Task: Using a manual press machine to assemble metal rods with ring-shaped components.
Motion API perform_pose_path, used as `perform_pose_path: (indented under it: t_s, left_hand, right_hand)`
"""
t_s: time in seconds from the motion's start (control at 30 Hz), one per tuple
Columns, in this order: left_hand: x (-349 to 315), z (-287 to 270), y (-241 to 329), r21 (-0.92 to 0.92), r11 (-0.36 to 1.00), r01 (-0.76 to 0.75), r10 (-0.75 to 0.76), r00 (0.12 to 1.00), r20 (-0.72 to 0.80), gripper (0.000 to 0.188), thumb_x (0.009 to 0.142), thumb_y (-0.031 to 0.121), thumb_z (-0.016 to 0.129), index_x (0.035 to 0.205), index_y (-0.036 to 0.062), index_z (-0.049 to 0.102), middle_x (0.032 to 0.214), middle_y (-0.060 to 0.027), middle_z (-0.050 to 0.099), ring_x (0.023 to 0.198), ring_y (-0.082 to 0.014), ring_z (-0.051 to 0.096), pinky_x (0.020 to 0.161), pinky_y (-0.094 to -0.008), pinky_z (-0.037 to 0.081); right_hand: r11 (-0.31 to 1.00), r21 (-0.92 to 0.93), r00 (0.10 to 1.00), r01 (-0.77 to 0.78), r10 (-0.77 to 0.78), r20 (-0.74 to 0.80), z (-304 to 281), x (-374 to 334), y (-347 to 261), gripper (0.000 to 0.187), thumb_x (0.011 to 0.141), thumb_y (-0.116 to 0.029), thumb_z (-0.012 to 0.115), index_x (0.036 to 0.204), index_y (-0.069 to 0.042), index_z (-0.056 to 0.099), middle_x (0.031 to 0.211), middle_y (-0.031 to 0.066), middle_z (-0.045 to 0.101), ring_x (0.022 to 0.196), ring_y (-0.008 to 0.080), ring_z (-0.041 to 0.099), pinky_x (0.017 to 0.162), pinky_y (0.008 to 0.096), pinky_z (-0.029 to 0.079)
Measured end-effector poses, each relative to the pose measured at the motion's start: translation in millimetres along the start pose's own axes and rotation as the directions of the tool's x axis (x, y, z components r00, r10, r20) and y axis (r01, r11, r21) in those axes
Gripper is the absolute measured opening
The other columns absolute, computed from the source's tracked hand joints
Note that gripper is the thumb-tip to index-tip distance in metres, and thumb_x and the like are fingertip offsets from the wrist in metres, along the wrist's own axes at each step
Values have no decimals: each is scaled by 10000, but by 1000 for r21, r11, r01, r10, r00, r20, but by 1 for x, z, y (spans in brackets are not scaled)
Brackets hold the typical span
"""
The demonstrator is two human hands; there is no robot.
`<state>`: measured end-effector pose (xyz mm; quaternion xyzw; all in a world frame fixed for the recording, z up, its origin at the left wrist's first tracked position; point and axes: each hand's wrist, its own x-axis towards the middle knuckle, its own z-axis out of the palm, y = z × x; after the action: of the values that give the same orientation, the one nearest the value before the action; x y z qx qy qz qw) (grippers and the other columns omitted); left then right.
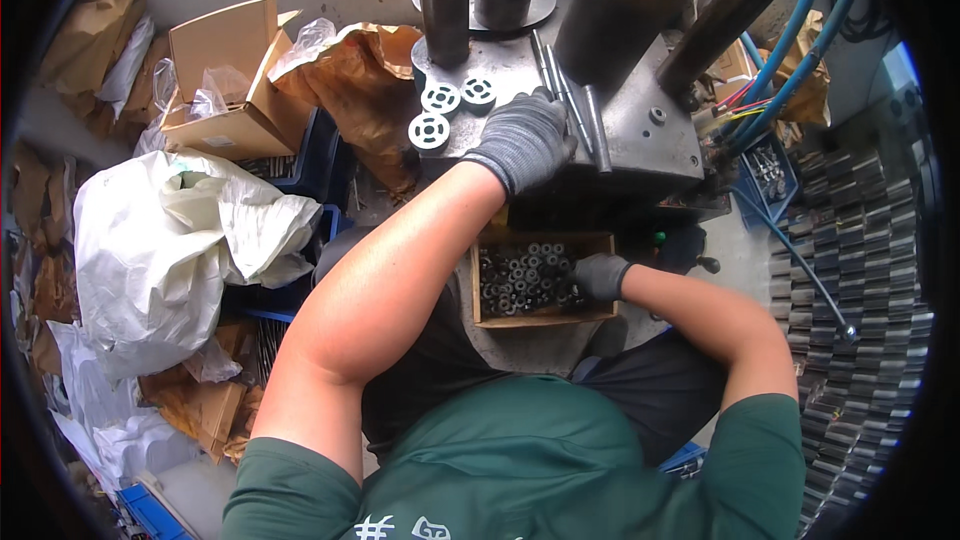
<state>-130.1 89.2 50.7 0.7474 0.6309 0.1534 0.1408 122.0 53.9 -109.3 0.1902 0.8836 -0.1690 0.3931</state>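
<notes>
My left hand [525, 140], in a grey knit glove, rests over the steel machine table [650, 150] with its fingers curled in. Its fingertips meet the ends of slim metal rods [568, 95], and what lies under the palm is hidden. A thicker metal rod [597, 130] lies just to its right. To its left sit three pale slotted discs [429, 130]. My right hand [600, 278], gloved too, reaches into the right side of a wooden box [545, 319]. The box holds many small dark metal rings [522, 275]; my right fingertips are hidden among them.
Steel columns [443, 0] and a thick cylinder [615, 10] rise from the machine. Blue hoses [800, 60] hang at right, beside stacked metal cylinders [850, 340]. At left are a white sack [150, 250], an open carton [225, 70] and brown paper [365, 80].
</notes>
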Motion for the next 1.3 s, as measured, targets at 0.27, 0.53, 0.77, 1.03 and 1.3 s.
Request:
perform_pose_path:
  t_s: [0.27, 0.53, 0.77, 1.03, 1.3]
  left_hand:
    - [-3, 2, 1, 70, 997, -42, 39, 999, 38, 424, 959, 364, 656, 1156, -10, 693, 1141, -250, 678, 1110, -388, 667, 969, -492, 549]
    - [1, 3, -4, -2, 995, -98, 98, 995, -28, 366, 936, 315, 683, 1097, -11, 727, 1122, -264, 704, 1066, -398, 703, 949, -497, 568]
    - [0, 0, -4, -26, 996, -82, 80, 995, -50, 382, 929, 317, 686, 1146, 5, 733, 1157, -260, 698, 1090, -391, 701, 977, -482, 564]
    - [1, 5, -6, -28, 997, -70, 70, 997, -21, 378, 939, 300, 659, 1169, 9, 728, 1157, -273, 694, 1086, -389, 702, 975, -489, 561]
    - [1, 7, -5, 0, 996, -84, 84, 996, -44, 335, 929, 273, 644, 1126, 23, 749, 1159, -262, 702, 1091, -398, 697, 961, -493, 564]
  right_hand:
    - [998, -10, 998, 64, -63, 26, 74, 137, -21, 416, 1012, -191, 484, 1388, -127, 651, 1402, 209, 634, 1246, 366, 645, 1064, 455, 506]
    - [999, -12, 996, -41, 40, -77, 117, 156, -29, 284, 931, -124, 577, 1122, -64, 778, 1253, 193, 722, 1175, 346, 693, 990, 463, 562]
    - [988, 110, 994, -107, 104, 33, 114, 160, -32, 370, 909, -257, 611, 1188, -74, 770, 1291, 206, 707, 1212, 351, 672, 1028, 436, 543]
    - [923, 347, 985, -166, 143, 93, 115, 164, -28, 672, 916, -559, 567, 1421, -122, 648, 1518, 179, 561, 1407, 335, 527, 1181, 420, 414]
    - [786, 437, 886, -437, 460, 58, 166, 198, -40, 596, 960, -454, 550, 1453, -127, 617, 1553, 186, 524, 1436, 331, 508, 1178, 435, 419]
